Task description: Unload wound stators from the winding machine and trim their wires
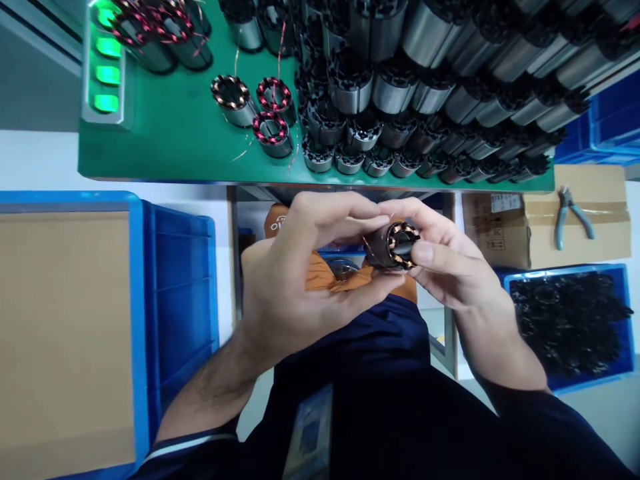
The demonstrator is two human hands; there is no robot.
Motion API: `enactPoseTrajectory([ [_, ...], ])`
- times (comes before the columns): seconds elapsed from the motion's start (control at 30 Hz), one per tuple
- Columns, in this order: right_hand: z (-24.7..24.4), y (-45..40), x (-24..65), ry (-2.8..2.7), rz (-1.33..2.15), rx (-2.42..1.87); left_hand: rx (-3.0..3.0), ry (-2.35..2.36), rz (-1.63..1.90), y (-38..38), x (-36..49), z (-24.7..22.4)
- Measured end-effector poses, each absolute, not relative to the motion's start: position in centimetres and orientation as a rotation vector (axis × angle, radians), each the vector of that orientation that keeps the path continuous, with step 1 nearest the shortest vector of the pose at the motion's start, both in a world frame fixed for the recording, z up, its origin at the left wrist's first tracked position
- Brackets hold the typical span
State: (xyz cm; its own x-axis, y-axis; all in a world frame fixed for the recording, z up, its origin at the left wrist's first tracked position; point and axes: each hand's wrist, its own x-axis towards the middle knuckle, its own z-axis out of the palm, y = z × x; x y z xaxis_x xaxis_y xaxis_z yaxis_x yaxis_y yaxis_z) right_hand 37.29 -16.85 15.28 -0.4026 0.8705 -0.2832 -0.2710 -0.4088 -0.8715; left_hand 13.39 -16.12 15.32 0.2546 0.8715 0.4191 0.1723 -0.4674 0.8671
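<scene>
A dark cylindrical wound core [381,248] with copper windings round its open end is held between my hands, over my lap. My left hand [315,267] curves around its left side, thumb below and fingers above, closed on it. My right hand [445,260] grips its right end, with the thumb on the rim by the copper windings. Thin loose wire shows along the core's side. The fingertips behind the core are partly hidden.
A green bench [175,140] ahead bears rows of metal cores [395,90], several wound cores [270,128] and a green-lit panel [107,75]. At left is a blue crate [180,287]. At right, pliers [563,213] lie on a cardboard box [540,233], above a blue bin [629,287] of black parts.
</scene>
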Motion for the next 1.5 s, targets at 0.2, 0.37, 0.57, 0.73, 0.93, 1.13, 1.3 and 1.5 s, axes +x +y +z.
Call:
enactPoseTrajectory([
  [0.2, 15.7, -16.7, 38.2, -0.911, 1.987, -1.051, 1.884, 0.983, 1.118, -15.6, 11.8, 15.3],
  [0.37, 15.9, -16.5, 38.8, -0.888, 1.893, -1.106, 2.052, 0.967, 0.970, -15.5, 11.7, 13.9],
  [0.57, 16.7, -17.1, 40.2, -0.993, 1.647, -1.187, 1.992, 1.007, 0.737, -16.6, 11.4, 9.0],
  [0.73, 17.5, -17.9, 39.3, -1.110, 1.547, -1.318, 1.627, 1.049, 1.169, -16.6, 12.9, 10.8],
  [0.93, 17.1, -17.8, 38.4, -1.204, 1.492, -1.335, 1.489, 1.024, 1.202, -15.9, 15.4, 13.7],
  [1.13, 17.1, -18.6, 40.0, -1.202, 1.625, -1.190, 1.259, 0.912, 1.013, -16.9, 15.3, 9.3],
  [1.3, 16.9, -18.7, 40.2, -1.260, 1.659, -1.230, 1.214, 0.903, 1.070, -17.0, 14.8, 10.3],
  [1.5, 16.4, -18.6, 40.1, -1.319, 1.649, -1.214, 1.345, 0.923, 1.127, -16.5, 15.1, 12.2],
])
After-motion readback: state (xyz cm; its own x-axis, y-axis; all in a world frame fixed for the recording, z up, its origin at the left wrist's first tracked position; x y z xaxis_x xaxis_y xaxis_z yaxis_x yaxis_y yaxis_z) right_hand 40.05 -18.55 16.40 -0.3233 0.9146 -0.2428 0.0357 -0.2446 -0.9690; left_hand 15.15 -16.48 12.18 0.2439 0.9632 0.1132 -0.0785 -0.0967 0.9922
